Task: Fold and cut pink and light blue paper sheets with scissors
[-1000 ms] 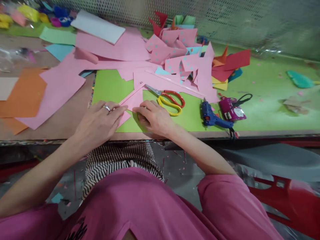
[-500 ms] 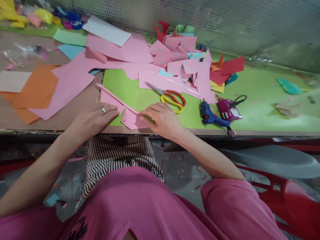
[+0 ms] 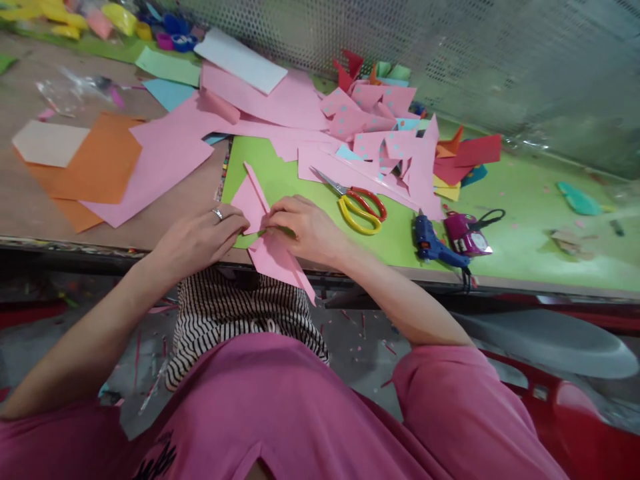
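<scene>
A folded piece of pink paper [image 3: 279, 259] lies at the table's front edge, with a narrow folded strip along one side and a notch near its middle. Its lower end sticks out past the edge over my lap. My right hand [image 3: 303, 230] pinches it at the middle, fingers bent over the fold. From the other side my left hand [image 3: 207, 233], with a ring on one finger, closes its fingertips on the paper beside the notch. Just beyond my right hand are scissors [image 3: 361, 207] with red and yellow handles, lying partly spread.
A blue glue gun [image 3: 434, 241] and a purple box-like object [image 3: 467, 233] with a black loop sit at the right. Behind are large pink sheets [image 3: 270, 107] and a heap of dotted pink pieces [image 3: 367, 117]. Orange paper [image 3: 107, 160] lies left. A perforated metal panel [image 3: 300, 33] borders the back.
The pink paper has turned clockwise, its right end swinging toward me over the table edge. My hands have come closer together at its middle. The whole view has shifted slightly.
</scene>
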Tool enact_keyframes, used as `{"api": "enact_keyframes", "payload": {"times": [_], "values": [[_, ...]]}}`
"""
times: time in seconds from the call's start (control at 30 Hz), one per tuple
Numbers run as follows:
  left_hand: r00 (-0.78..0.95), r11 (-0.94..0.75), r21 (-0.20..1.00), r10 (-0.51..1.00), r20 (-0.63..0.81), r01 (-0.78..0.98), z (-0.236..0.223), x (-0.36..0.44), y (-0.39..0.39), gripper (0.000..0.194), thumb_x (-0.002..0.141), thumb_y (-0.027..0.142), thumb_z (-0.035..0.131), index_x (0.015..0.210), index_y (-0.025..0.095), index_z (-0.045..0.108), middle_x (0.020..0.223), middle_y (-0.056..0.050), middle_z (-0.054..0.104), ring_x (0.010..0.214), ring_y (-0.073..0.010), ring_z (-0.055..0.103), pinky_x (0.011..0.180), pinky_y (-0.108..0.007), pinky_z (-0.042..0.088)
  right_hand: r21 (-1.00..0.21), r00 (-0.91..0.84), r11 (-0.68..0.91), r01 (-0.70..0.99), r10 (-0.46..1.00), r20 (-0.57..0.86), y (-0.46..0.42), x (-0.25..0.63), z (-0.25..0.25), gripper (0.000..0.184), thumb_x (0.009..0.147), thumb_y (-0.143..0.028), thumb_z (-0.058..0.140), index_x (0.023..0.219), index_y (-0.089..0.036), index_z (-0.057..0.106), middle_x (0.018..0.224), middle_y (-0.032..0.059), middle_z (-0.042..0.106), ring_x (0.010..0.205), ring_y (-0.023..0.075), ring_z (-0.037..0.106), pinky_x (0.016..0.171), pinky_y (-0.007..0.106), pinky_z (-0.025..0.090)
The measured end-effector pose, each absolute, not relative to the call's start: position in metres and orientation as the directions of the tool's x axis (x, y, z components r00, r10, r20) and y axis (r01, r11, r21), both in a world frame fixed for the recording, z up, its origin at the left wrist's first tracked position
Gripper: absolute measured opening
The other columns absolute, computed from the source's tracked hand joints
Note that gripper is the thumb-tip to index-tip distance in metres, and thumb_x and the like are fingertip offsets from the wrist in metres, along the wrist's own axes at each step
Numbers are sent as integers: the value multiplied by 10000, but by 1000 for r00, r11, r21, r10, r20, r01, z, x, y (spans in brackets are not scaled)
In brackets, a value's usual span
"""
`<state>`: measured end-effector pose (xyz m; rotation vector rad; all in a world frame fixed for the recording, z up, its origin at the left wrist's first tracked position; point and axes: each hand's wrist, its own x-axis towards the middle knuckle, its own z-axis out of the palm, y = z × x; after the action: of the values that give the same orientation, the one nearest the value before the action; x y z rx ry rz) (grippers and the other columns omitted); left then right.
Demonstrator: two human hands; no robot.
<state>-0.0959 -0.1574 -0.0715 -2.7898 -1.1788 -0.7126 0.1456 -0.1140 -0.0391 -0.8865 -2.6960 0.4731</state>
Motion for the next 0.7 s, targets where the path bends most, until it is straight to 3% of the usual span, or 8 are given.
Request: {"api": "enact_keyframes", "payload": {"times": [0.2, 0.43, 0.53, 0.7], "values": [[620, -682, 127, 715, 323, 720, -59, -104, -155, 316, 1069, 327, 384, 1112, 218, 678, 1101, -78, 737, 934, -241, 695, 748, -356, 502, -459, -774, 751, 474, 605, 190, -111, 148, -43, 237, 964, -170, 520, 992, -180, 754, 1058, 87, 687, 1007, 208, 596, 922, 373, 468], [676, -734, 50, 647, 353, 677, -58, -105, -150, 279, 1059, 318, 424, 1073, 246, 694, 1061, -55, 750, 968, -231, 689, 828, -361, 511, -511, -758, 736, 445, 613, 223, -109, 150, -47, 224, 961, -185, 532, 978, -172, 754, 1052, 92, 696, 991, 206, 627, 908, 388, 498], [674, -724, -2, 642, 367, 690, -58, -102, -150, 299, 1060, 306, 410, 1028, 230, 697, 994, -55, 755, 907, -225, 688, 747, -347, 501, -511, -760, 745, 429, 604, 241, -108, 151, -50, 212, 968, -209, 534, 986, -173, 742, 1049, 93, 687, 988, 206, 622, 909, 388, 491], [572, -616, 17, 741, 353, 788, -61, -91, -152, 395, 1066, 328, 374, 868, 216, 696, 784, -54, 712, 737, -210, 664, 611, -326, 429, -505, -742, 716, 482, 640, 200, -111, 148, -48, 218, 978, -342, 583, 1001, -176, 722, 1041, 87, 670, 984, 220, 587, 904, 387, 456]]}}
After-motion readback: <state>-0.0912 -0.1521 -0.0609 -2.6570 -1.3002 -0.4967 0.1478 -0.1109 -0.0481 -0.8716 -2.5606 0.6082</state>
